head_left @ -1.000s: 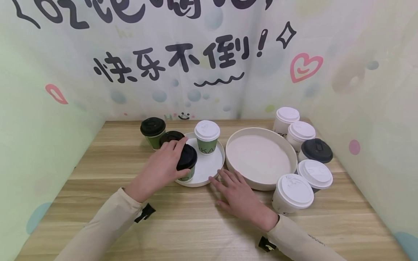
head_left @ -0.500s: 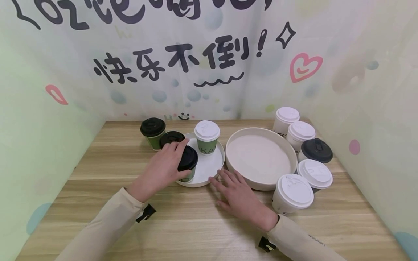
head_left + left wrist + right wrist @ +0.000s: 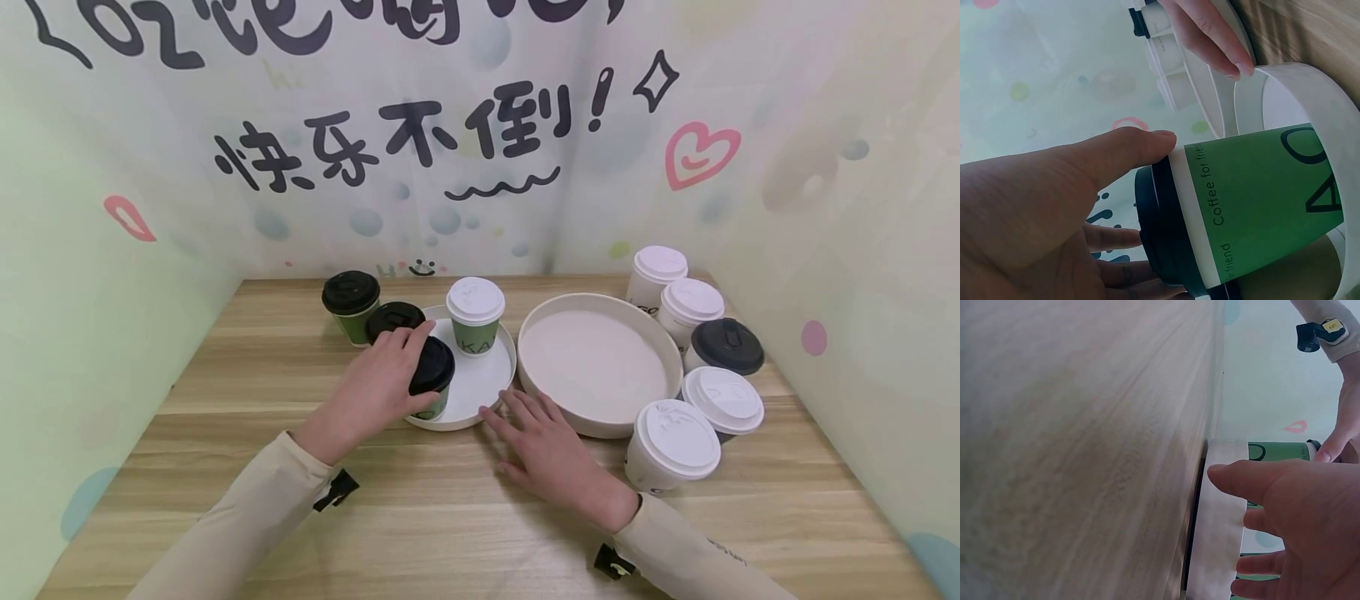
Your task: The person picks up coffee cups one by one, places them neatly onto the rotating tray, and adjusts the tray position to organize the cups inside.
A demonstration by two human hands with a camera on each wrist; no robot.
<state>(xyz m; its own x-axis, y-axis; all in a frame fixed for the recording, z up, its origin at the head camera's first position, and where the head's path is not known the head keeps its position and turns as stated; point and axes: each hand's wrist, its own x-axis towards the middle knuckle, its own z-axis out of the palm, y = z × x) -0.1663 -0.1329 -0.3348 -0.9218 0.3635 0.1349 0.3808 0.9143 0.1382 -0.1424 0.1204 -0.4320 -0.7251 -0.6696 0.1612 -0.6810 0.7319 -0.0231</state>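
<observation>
My left hand (image 3: 367,383) grips a green paper coffee cup (image 3: 1254,206) by its black lid, thumb on one side and fingers on the other. This cup stands inside the low rim of a round white tray (image 3: 491,379). Behind it a second black-lidded cup (image 3: 395,317) is partly hidden by my fingers, and a green cup with a white lid (image 3: 476,304) stands at the tray's back. With fingers spread and nearly straight, my right hand (image 3: 551,454) touches the tray's front right rim and holds nothing.
A larger cream round tray (image 3: 600,358) sits against the white one's right side. Several lidded cups line the right: a white one (image 3: 672,442) in front, a black-lidded one (image 3: 726,346) mid-row. Another green cup (image 3: 352,304) stands on the wooden table (image 3: 420,533) at left.
My left hand and the gripped cup have shifted very slightly to the right on the white tray. The right hand stays in place.
</observation>
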